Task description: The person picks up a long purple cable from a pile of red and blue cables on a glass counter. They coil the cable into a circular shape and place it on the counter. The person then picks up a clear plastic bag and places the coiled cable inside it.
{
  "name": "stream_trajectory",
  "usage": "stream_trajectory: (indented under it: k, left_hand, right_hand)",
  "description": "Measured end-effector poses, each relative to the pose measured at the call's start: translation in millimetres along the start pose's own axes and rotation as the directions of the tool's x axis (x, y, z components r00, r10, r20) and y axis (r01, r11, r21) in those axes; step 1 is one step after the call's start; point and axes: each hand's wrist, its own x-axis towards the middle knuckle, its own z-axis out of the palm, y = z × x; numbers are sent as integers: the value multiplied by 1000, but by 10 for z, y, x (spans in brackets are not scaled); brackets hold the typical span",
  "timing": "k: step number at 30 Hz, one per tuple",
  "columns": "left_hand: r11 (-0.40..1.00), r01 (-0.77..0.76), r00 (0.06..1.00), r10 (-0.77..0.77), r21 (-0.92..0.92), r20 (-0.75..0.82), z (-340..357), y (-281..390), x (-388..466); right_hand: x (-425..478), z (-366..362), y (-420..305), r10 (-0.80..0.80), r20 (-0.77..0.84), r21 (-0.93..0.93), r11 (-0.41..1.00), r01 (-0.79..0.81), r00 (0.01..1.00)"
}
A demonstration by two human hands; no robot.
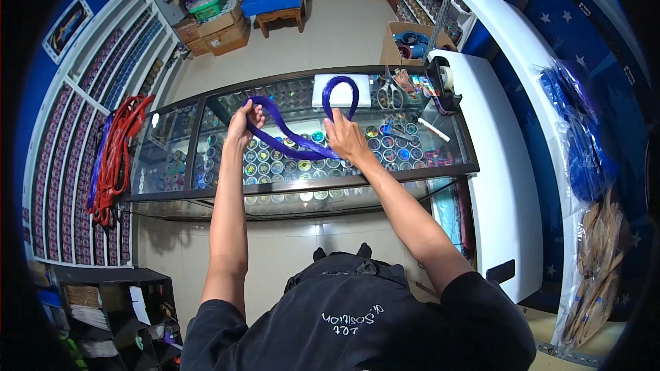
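Observation:
A glossy purple hank of thin strands [281, 149] stretches between my two hands above a glass display counter [330, 184]. At its left end, my left hand [244, 122] holds the bend of a long loop, with some fingers loosely curled. My right hand [344, 136] grips the hank farther right, and a smaller rounded loop rises beyond the fist. Behind that loop lies a white flat pad or box [363, 94] on the glass. Rows of round-labelled spools [277, 167] show through the counter under the hank. The strands inside my right fist are hidden.
Scissors [390, 97], a tape dispenser [444, 85] and a white marker [434, 130] lie on the counter's right side. Red cord bundles [114, 159] hang at left beside a stocked shelf [67, 175]. A white panel-like surface [508, 180] borders the right.

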Motion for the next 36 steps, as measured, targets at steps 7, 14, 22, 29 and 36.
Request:
stream_trajectory:
  k: [7, 14, 22, 29, 36]
  left_hand:
    - [998, -10, 1000, 9, -64, -17, -71, -45, 16]
    - [993, 15, 999, -10, -120, 44, -238, -108, 89]
    - [997, -8, 996, 1, -82, -87, -30, -80, -18]
    - [998, 53, 998, -51, -41, 46, 156, 0, -109]
    - [982, 146, 976, -162, 116, 146, 275, -2, -111]
  right_hand:
    - [3, 96, 230, -41, -203, 97, 993, 62, 978]
    - [20, 148, 130, -39, -227, 98, 993, 63, 973]
    - [53, 150, 102, -210, -177, -56, 978, 203, 962]
    - [139, 161, 67, -319, 3, -50, 946, 319, 948]
    - [159, 214, 46, -378, 32, -44, 924, 379, 925]
